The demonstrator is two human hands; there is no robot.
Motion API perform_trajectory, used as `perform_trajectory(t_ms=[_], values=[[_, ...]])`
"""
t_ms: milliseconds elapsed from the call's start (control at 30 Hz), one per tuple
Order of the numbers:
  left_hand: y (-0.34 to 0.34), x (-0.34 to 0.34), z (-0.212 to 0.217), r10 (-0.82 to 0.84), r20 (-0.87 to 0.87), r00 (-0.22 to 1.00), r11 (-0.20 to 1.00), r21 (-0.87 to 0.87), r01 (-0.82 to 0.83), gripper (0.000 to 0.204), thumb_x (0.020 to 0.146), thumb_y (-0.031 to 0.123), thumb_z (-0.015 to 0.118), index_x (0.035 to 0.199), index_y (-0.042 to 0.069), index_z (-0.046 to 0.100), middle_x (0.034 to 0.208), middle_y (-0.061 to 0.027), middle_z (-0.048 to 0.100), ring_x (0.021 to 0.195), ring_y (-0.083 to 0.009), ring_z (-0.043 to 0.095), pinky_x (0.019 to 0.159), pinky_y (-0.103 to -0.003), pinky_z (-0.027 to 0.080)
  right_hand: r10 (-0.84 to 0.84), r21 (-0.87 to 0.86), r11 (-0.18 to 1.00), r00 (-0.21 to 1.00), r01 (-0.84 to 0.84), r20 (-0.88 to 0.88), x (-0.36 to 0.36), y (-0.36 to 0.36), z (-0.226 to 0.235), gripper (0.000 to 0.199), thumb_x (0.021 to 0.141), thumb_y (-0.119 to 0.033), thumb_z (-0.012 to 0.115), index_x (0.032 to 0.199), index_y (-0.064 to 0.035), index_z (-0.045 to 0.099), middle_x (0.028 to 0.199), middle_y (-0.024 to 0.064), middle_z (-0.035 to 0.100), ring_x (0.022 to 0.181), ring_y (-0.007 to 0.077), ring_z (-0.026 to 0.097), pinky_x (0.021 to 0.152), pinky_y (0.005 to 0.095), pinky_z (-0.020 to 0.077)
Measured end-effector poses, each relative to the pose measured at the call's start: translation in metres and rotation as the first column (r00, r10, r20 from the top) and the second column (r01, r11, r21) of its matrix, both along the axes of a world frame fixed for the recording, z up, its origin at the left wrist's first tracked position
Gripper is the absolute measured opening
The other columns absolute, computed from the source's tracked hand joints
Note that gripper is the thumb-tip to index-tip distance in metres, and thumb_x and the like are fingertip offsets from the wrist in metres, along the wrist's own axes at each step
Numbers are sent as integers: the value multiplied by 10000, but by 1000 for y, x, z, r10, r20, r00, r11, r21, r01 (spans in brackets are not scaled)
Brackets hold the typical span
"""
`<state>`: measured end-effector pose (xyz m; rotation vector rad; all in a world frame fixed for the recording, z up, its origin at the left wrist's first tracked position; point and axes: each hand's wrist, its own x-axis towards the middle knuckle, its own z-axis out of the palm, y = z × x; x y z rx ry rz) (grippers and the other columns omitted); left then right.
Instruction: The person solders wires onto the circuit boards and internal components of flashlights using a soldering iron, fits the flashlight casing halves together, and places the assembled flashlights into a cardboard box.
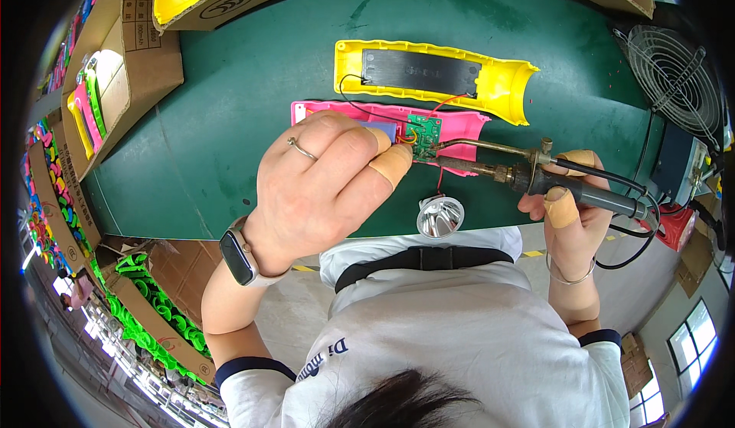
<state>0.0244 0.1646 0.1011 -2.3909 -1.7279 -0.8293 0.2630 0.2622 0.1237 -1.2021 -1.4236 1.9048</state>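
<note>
Centrally, circuit board (429,129), curled left hand (321,169) beside it, hold unclear, right hand (576,225) farther off, gripping soldering iron (601,197).

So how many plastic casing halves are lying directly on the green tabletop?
2: the yellow casing half, farther from the person, with a black rectangular case in it, and the pink casing half, nearer, partly covered by the left hand. No others show there.

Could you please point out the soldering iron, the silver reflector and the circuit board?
Soldering iron (523,177), head view: dark collar by the handle.
Silver reflector (440,217), head view: inside its bowl.
Circuit board (426,129), head view: its green face.
</note>
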Motion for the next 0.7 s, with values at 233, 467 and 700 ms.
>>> perform_trajectory(t_ms=[233,467,700], values=[[0,0,0,2,-13,1000,1000,12,-2,274,552,81,609,827,81,597,762,-14,508,688,-162,497,544,-247,450,-72,-25,997,997,71,-16,-1,-8,1,224,778,-48,585,962,55,510,902,115,526,672,194,627,549,227,508],[-1,5,2,33,-6,999,999,26,-33,308,485,25,691,777,86,612,729,-18,515,660,-186,516,547,-270,463,-76,29,997,994,78,-77,-1,-13,-3,253,796,-88,590,984,46,485,810,132,571,658,212,625,548,266,521],[-1,4,1,11,-76,997,999,37,-8,248,567,76,615,813,76,591,777,-18,512,697,-161,504,555,-250,454,-150,68,985,981,159,-125,7,-3,-10,285,836,-184,550,1009,22,456,709,118,572,610,197,604,561,292,515]])
